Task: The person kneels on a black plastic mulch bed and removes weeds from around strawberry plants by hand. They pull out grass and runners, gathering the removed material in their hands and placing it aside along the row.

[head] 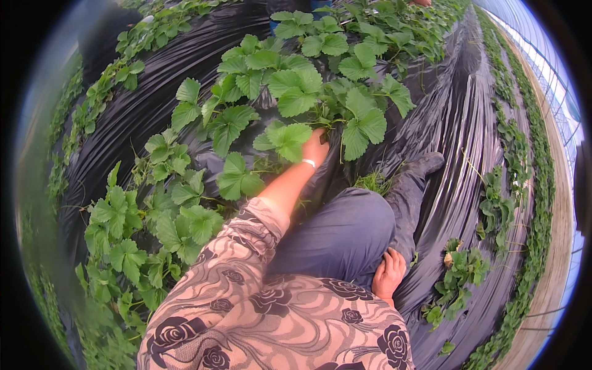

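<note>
My left hand, with a white band at the wrist, reaches in among the stems at the base of a strawberry plant. Leaves and stems hide its fingertips, so whether it grips anything cannot be seen. A broad strawberry leaf hangs just beside the hand. My right hand rests against my dark trouser leg, fingers loosely bent, with nothing visible in it. Black plastic mulch film covers the raised bed around the plant.
More strawberry plants grow along the bed to the left. Grass sprouts beside my bent knee. To the right, wrinkled film and smaller plants run towards the greenhouse wall. Another person's blue-clad leg shows at the top.
</note>
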The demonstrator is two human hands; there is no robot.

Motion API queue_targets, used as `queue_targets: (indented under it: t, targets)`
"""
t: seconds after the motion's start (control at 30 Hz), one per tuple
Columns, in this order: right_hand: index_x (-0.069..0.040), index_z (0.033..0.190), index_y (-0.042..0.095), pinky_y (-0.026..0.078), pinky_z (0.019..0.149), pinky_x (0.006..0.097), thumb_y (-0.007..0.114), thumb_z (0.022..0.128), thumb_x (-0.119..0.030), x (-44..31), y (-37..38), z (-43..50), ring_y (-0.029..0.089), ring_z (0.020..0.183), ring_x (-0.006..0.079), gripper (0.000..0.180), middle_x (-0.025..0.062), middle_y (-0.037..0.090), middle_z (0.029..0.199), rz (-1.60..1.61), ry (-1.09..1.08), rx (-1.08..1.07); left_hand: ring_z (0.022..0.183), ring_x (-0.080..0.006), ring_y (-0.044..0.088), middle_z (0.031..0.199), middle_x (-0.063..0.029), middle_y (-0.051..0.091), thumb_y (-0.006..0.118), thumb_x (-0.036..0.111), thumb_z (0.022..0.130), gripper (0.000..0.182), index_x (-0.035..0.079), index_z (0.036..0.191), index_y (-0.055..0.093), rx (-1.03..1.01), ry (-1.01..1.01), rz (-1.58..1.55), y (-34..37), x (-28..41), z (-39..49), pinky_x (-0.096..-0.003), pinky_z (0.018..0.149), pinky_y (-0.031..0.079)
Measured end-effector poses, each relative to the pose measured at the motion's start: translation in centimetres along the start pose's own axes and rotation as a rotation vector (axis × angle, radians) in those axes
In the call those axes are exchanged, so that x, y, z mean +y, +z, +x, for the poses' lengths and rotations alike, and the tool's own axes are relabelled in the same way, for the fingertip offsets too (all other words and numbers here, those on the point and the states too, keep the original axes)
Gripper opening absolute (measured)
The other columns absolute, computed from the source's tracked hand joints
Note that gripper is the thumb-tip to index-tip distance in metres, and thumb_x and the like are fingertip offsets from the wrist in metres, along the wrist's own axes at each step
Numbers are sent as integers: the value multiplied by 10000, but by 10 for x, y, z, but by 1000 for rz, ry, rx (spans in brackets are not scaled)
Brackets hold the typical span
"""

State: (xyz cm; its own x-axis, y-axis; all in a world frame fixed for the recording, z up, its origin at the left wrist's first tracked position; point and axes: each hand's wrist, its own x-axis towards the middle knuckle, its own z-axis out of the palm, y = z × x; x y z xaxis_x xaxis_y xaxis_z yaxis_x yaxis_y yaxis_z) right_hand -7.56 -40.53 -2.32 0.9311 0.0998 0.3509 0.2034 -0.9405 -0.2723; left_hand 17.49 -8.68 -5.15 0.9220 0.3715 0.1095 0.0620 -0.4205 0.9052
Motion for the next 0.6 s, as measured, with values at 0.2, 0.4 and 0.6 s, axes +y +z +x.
queue_targets:
  t: [0.2, 0.4, 0.6]
  targets:
    - [-30, 1051, 695, 433, 985, 451, 613, 817, -4, 1, 2, -1, 585, 1173, 327, 249, 112, 675, 1185, 2, 8, -6, 1003, -447, 633, 1059, -248, 681, 599, 124, 831, 289, 33, 1090, 689, -114, 128, 263, -1, 2, 13, -497, 876, 515]
    - [-29, 1050, 693, 432, 986, 452, 613, 818, -4, 2, 2, -2, 583, 1175, 330, 247, 111, 675, 1187, 3, 5, -7, 995, -468, 630, 1027, -278, 676, 566, 169, 864, 265, 12, 1035, 693, -292, 100, 436, 3, 4, 37, -515, 891, 505]
    - [-28, 1059, 686, 429, 988, 453, 607, 810, -4, 2, 1, -1, 581, 1180, 331, 262, 117, 671, 1194, 6, 1, -18, 942, -465, 645, 973, -278, 683, 579, 229, 891, 278, -17, 971, 683, -232, 29, 326, -11, 14, 9, -518, 842, 518]
